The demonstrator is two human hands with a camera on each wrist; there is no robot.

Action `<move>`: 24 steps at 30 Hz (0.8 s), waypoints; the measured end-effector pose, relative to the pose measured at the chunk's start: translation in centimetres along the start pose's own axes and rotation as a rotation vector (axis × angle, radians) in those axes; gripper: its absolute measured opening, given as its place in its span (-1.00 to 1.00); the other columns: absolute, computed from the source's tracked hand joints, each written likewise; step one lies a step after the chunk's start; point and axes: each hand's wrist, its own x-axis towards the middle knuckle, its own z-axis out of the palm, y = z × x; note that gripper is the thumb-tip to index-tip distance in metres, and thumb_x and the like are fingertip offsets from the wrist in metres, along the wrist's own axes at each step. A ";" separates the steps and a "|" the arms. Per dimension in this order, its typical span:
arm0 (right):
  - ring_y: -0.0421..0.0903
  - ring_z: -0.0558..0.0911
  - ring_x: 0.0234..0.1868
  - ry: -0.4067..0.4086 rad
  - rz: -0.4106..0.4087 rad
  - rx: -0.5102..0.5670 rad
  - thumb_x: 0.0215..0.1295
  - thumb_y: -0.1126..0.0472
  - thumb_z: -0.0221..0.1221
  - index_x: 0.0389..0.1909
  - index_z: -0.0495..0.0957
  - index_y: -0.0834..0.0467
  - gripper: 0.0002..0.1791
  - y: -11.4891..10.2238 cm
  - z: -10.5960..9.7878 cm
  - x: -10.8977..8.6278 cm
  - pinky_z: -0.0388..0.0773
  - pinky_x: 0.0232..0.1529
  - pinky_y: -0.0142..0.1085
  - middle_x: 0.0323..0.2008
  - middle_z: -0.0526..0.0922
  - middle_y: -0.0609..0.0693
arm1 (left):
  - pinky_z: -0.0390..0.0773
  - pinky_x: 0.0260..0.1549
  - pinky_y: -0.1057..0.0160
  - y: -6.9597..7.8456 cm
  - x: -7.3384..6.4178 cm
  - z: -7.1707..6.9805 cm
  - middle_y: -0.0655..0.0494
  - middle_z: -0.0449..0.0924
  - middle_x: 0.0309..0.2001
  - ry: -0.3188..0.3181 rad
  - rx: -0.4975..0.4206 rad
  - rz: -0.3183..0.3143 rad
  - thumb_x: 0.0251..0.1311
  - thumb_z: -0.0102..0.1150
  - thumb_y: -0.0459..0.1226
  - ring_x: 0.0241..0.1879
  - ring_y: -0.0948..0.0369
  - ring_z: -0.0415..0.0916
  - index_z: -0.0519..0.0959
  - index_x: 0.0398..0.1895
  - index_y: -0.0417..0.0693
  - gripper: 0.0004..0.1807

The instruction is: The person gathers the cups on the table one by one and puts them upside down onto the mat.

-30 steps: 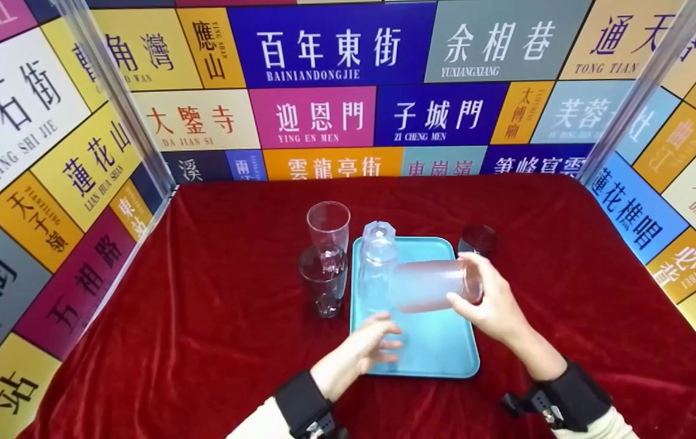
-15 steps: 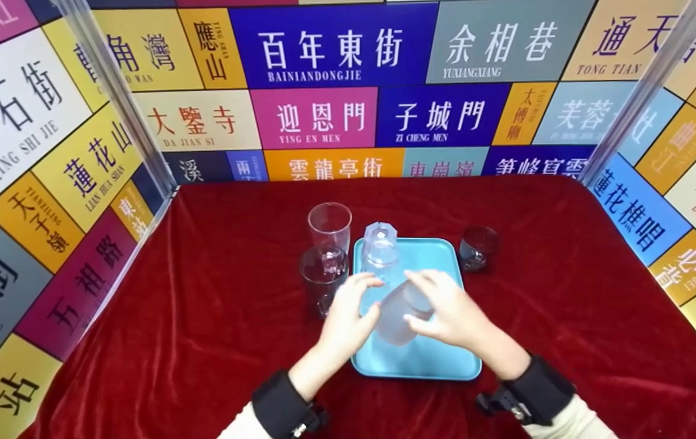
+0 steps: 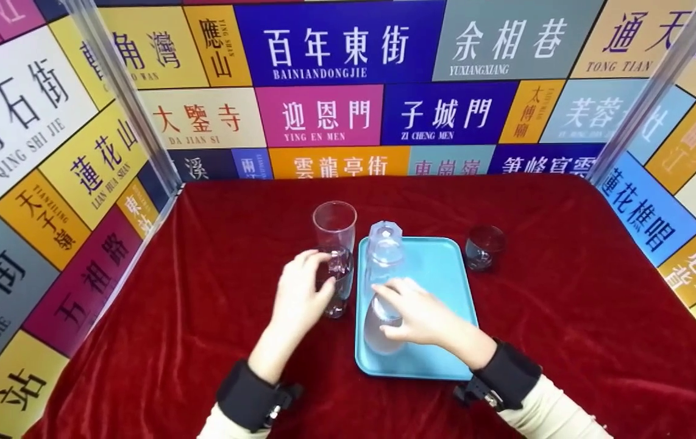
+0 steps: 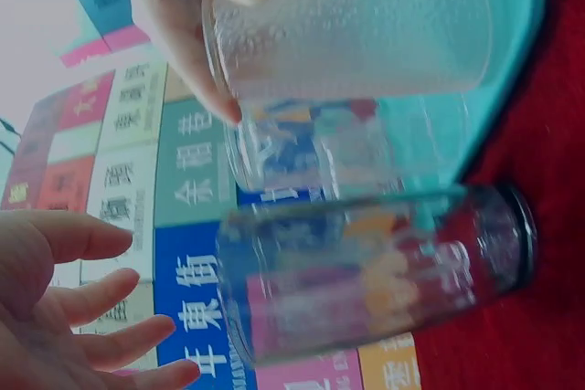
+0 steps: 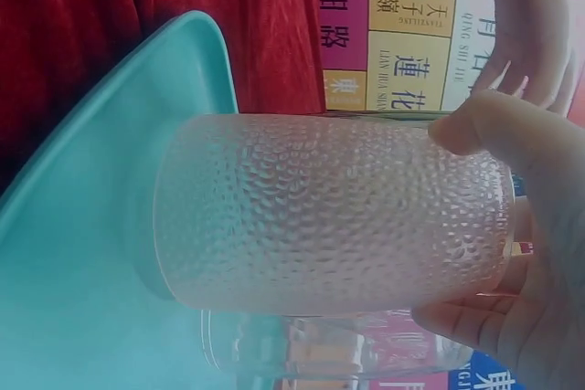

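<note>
In the head view my right hand (image 3: 418, 314) grips a frosted, pebble-textured drinking glass (image 3: 383, 335) near its rim. The glass stands upright low over the front left part of a turquoise tray (image 3: 439, 360). The right wrist view shows thumb and fingers on either side of the glass's upper end. My left hand (image 3: 299, 292) is beside a tall grey-tinted glass (image 4: 375, 271), fingers apart and curved toward its rim; a gap shows between them in the left wrist view. In the head view this hand partly covers the grey glass.
A clear faceted glass (image 3: 384, 250) stands on the tray behind the frosted one. Left of the tray, a tall clear glass (image 3: 334, 219) stands behind the grey one. A short dark glass (image 3: 484, 250) is right of the tray, on red cloth (image 3: 202, 292).
My right hand has brought the frosted glass left and down, turning it from sideways to upright. My left hand has moved from over the tray leftward to the grey glass.
</note>
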 end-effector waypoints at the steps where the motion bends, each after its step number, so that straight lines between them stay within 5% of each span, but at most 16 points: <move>1: -0.02 0.43 -0.08 -0.003 0.004 0.002 -0.03 0.08 0.25 0.16 0.40 0.18 -0.34 0.0 0.1 0.1 0.49 -0.19 -0.20 -0.04 0.46 0.09 | 0.37 -0.01 -0.04 -0.3 -0.1 -0.1 -0.17 0.51 -0.07 -0.007 0.002 -0.015 -0.04 0.22 -0.35 -0.06 -0.12 0.42 0.54 -0.12 -0.23 -0.66; 15: 0.00 0.41 -0.07 -0.078 0.088 0.040 -0.02 0.08 0.25 0.15 0.38 0.19 -0.35 0.3 0.6 0.8 0.48 -0.17 -0.17 -0.02 0.44 0.09 | 0.29 0.09 -0.09 -3.0 -0.9 -0.9 -0.20 0.42 0.07 -0.153 -0.012 -0.137 -0.10 0.34 -0.20 0.07 -0.14 0.33 0.39 0.10 -0.26 -0.35; 24: 0.05 0.40 -0.08 -0.140 0.085 0.027 -0.01 0.11 0.26 0.14 0.34 0.26 -0.34 -0.1 0.1 1.1 0.46 -0.13 -0.13 0.00 0.43 0.16 | 0.24 0.13 -0.11 -3.5 -0.7 -1.1 -0.21 0.34 0.16 -0.214 -0.039 -0.231 -0.14 0.39 -0.21 0.15 -0.17 0.25 0.27 0.23 -0.24 -0.19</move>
